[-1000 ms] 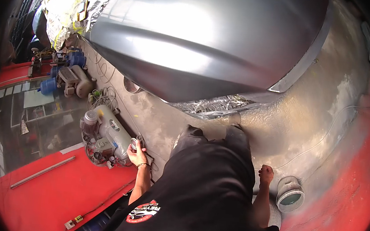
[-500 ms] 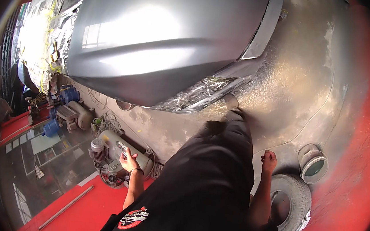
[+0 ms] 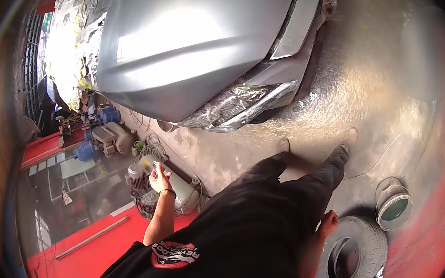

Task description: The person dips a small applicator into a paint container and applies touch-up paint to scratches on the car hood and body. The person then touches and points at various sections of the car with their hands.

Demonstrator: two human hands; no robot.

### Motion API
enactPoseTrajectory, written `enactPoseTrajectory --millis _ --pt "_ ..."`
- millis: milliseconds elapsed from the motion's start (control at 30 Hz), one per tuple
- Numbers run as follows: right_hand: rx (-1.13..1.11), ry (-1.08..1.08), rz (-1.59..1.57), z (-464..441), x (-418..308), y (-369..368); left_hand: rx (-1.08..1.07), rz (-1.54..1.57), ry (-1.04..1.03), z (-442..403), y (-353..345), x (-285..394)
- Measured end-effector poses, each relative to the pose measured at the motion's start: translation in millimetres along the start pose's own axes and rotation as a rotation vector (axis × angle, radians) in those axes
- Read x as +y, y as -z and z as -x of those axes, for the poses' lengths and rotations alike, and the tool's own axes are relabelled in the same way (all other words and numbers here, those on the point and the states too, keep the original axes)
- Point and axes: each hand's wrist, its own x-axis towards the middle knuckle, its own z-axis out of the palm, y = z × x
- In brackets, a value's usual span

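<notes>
My left hand (image 3: 160,180), a dark band at its wrist, is closed around a small pale, shiny object (image 3: 155,166) whose kind I cannot make out. Behind that hand lies a cream air compressor tank (image 3: 181,192) with a grey motor (image 3: 136,176). My right hand (image 3: 329,223) hangs by my leg with its fingers curled; nothing shows in it. A tire (image 3: 368,240) lies close to it. Ahead is a car with a grey hood (image 3: 188,44), its headlight area (image 3: 236,104) wrapped in clear plastic.
A bucket (image 3: 395,210) stands beyond the tire, near the red floor strip (image 3: 435,213). A thin cable (image 3: 387,157) crosses the concrete. Blue-and-cream machines (image 3: 106,137) stand at left, and a pale rod (image 3: 92,238) lies over the red surface. Masking foil (image 3: 74,33) covers the car's far part.
My view has shifted and my feet now stand apart, both visible. The right hand has dropped lower, closer to the tire. My left hand stays raised with the small object in it.
</notes>
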Motion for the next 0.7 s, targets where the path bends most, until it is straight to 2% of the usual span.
enactPoseTrajectory --millis 67,200,300,433,467,567,600,700 --pt "-0.032 0.000 0.111 -25 -18 20 0.011 0.001 -0.001 33 -7 4" --pt "-0.143 -0.083 0.071 -92 -61 66 0.036 0.036 0.014 133 -37 11" --pt "-0.140 0.039 0.184 -144 -111 102 0.010 0.012 0.021 210 -66 12" --pt "-0.126 0.041 0.204 -239 -165 152 -0.084 0.004 0.051 304 -105 32" --pt "-0.128 0.035 0.288 -249 -191 159 -0.098 0.006 0.054 321 -113 38" --pt "-0.151 0.096 0.179 -276 -236 167 -0.128 -0.022 0.040 354 -130 48" --pt "-0.088 0.108 0.215 -282 -246 162 -0.136 -0.035 0.030 363 -135 51" --pt "-0.133 0.114 0.176 -296 -263 161 -0.139 -0.018 0.002 387 -153 61"
